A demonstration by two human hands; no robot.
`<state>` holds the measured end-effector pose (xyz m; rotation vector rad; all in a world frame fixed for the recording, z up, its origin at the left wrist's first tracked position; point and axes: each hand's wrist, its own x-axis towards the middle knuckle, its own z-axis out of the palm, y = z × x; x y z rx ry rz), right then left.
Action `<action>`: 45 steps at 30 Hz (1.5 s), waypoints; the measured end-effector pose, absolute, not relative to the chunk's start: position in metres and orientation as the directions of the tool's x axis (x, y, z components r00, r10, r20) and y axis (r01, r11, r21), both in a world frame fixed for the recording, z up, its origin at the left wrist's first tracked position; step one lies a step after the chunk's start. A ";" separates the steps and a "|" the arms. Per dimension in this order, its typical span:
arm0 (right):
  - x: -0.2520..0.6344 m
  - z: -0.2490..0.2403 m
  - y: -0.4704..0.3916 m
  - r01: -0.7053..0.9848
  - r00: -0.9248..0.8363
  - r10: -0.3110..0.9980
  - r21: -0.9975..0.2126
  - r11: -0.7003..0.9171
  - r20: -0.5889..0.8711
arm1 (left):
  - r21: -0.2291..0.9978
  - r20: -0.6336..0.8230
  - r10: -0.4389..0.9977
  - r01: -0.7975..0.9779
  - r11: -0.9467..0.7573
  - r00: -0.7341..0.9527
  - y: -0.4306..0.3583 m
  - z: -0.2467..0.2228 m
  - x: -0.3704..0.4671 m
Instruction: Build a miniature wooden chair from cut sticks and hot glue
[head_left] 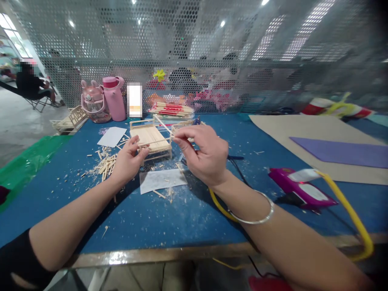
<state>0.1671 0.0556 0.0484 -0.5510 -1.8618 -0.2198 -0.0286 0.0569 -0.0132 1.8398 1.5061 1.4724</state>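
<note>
A small bed-like model of thin wooden sticks (148, 135) stands on the blue table, with a flat slatted top and a raised rail at the back. My left hand (129, 159) is closed at its near left corner, thumb and fingers pinching the front stick rail. At the near right corner, my right hand (204, 153) is closed in a pinch around a thin wooden stick (163, 123) that slants up to the left. The fingertips of the right hand hide the stick's lower end. Below the model lies a white paper sheet (163, 180).
Cut stick pieces (107, 165) and crumbs lie on the left. A purple glue gun (303, 190) with a yellow cable (348, 206) is on the right, near a purple sheet (339, 151). Behind are a pink bottle (114, 99), bundled sticks (171, 109) and a mesh panel (194, 48).
</note>
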 end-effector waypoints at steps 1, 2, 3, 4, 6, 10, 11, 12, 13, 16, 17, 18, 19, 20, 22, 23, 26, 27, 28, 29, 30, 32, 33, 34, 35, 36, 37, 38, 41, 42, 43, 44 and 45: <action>0.167 0.046 0.058 0.454 -0.252 0.361 -0.220 0.864 0.898 | 0.782 0.463 0.878 0.524 -0.338 -0.124 0.056 -0.014 -0.030; 0.165 0.044 0.059 0.419 -0.244 0.471 -0.346 0.840 0.848 | 0.780 0.464 0.872 0.539 -0.319 -0.156 0.053 -0.014 -0.030; 0.164 0.042 0.060 0.365 -0.244 0.580 -0.480 0.798 0.777 | 0.763 0.504 0.840 0.559 -0.324 -0.200 0.047 -0.012 -0.029; 0.162 0.041 0.060 0.297 -0.263 0.673 -0.606 0.738 0.691 | 0.720 0.581 0.779 0.594 -0.359 -0.234 0.040 -0.008 -0.028; 0.157 0.040 0.058 0.156 -0.363 0.785 -0.798 0.582 0.502 | 0.561 0.738 0.659 0.670 -0.486 -0.141 0.025 0.001 -0.023; 0.149 0.042 0.050 -0.011 -0.542 0.804 -0.959 0.284 0.244 | 0.383 0.818 0.564 0.626 -0.679 0.112 0.008 0.012 -0.016; 0.148 0.042 0.048 -0.021 -0.556 0.806 -0.973 0.230 0.202 | 0.363 0.828 0.545 0.616 -0.699 0.131 0.007 0.013 -0.016; 0.148 0.041 0.046 -0.023 -0.562 0.811 -0.983 0.184 0.165 | 0.334 0.838 0.524 0.618 -0.712 0.150 0.008 0.013 -0.017; 0.148 0.040 0.043 -0.017 -0.561 0.817 -0.989 0.146 0.130 | 0.292 0.846 0.500 0.627 -0.722 0.182 0.009 0.013 -0.018; 0.148 0.033 0.037 0.019 -0.517 0.855 -0.997 0.072 0.052 | 0.130 0.831 0.445 0.661 -0.739 0.333 0.009 0.012 -0.020; 0.148 0.031 0.035 0.028 -0.495 0.868 -0.998 0.056 0.035 | 0.100 0.810 0.453 0.672 -0.734 0.374 0.008 0.012 -0.020; 0.149 0.030 0.033 0.037 -0.478 0.878 -0.998 0.045 0.022 | 0.089 0.785 0.473 0.683 -0.725 0.400 0.007 0.012 -0.020; 0.150 0.029 0.031 0.055 -0.475 0.880 -0.998 0.043 0.012 | 0.098 0.761 0.501 0.692 -0.715 0.411 0.005 0.012 -0.018; 0.153 0.030 0.029 0.088 -0.481 0.877 -0.994 0.057 0.008 | 0.128 0.740 0.537 0.700 -0.702 0.404 0.002 0.013 -0.017; 0.165 0.036 0.025 0.244 -0.483 0.875 -0.954 0.176 0.038 | 0.273 0.704 0.631 0.696 -0.664 0.326 -0.002 0.014 -0.013; 0.174 0.040 0.022 0.373 -0.476 0.877 -0.889 0.265 0.062 | 0.394 0.672 0.696 0.672 -0.627 0.255 -0.003 0.015 -0.012; 0.213 0.048 0.013 0.836 -0.369 0.919 -0.381 0.395 0.143 | 0.786 0.458 0.887 0.441 -0.433 0.055 -0.005 0.017 -0.008; 0.226 0.049 0.010 0.923 -0.318 0.945 -0.201 0.328 0.082 | 0.872 0.377 0.926 0.327 -0.364 0.024 -0.004 0.018 -0.007; 0.238 0.047 0.008 0.957 -0.283 0.959 -0.076 0.281 -0.013 | 0.929 0.305 0.952 0.215 -0.300 0.009 -0.003 0.018 -0.007; 0.248 0.045 0.006 0.963 -0.269 0.959 -0.027 0.268 -0.086 | 0.962 0.247 0.969 0.116 -0.246 0.006 -0.003 0.018 -0.006; 0.256 0.042 0.004 0.958 -0.286 0.952 -0.042 0.283 -0.110 | 0.980 0.197 0.980 0.033 -0.197 0.008 -0.002 0.018 -0.005; 0.266 0.036 0.003 0.938 -0.332 0.934 -0.147 0.313 -0.132 | 0.989 0.115 0.993 -0.097 -0.113 0.021 -0.001 0.017 -0.004; 0.269 0.034 0.003 0.931 -0.338 0.931 -0.196 0.308 -0.138 | 0.985 0.084 0.996 -0.152 -0.079 0.031 0.000 0.016 -0.004; 0.270 0.034 0.002 0.930 -0.325 0.934 -0.231 0.288 -0.147 | 0.977 0.062 0.997 -0.206 -0.052 0.042 0.000 0.016 -0.004; 0.272 0.035 0.001 0.932 -0.302 0.941 -0.258 0.256 -0.155 | 0.966 0.045 0.998 -0.258 -0.029 0.054 0.000 0.015 -0.004; 0.273 0.037 0.000 0.930 -0.280 0.948 -0.289 0.229 -0.149 | 0.952 0.033 0.997 -0.305 -0.012 0.064 -0.001 0.015 -0.004; 0.274 0.039 -0.002 0.919 -0.269 0.955 -0.331 0.216 -0.123 | 0.939 0.026 0.997 -0.345 0.001 0.073 -0.001 0.016 -0.004; 0.274 0.043 -0.003 0.897 -0.270 0.960 -0.384 0.219 -0.082 | 0.925 0.019 0.997 -0.379 0.013 0.081 -0.001 0.016 -0.004; 0.265 0.052 -0.002 0.784 -0.343 0.933 -0.513 0.348 0.108 | 0.891 -0.010 0.994 -0.451 0.059 0.112 -0.003 0.018 -0.003; 0.258 0.054 0.002 0.744 -0.382 0.905 -0.519 0.421 0.188 | 0.880 -0.019 0.992 -0.468 0.075 0.122 -0.004 0.020 -0.002; 0.247 0.055 0.007 0.700 -0.421 0.862 -0.504 0.506 0.282 | 0.871 -0.027 0.991 -0.483 0.088 0.130 -0.004 0.021 -0.002; 0.235 0.056 0.013 0.645 -0.471 0.802 -0.477 0.597 0.367 | 0.863 -0.035 0.991 -0.497 0.096 0.130 -0.005 0.022 -0.002; 0.221 0.055 0.019 0.595 -0.515 0.746 -0.449 0.666 0.423 | 0.854 -0.042 0.992 -0.510 0.099 0.123 -0.005 0.023 -0.002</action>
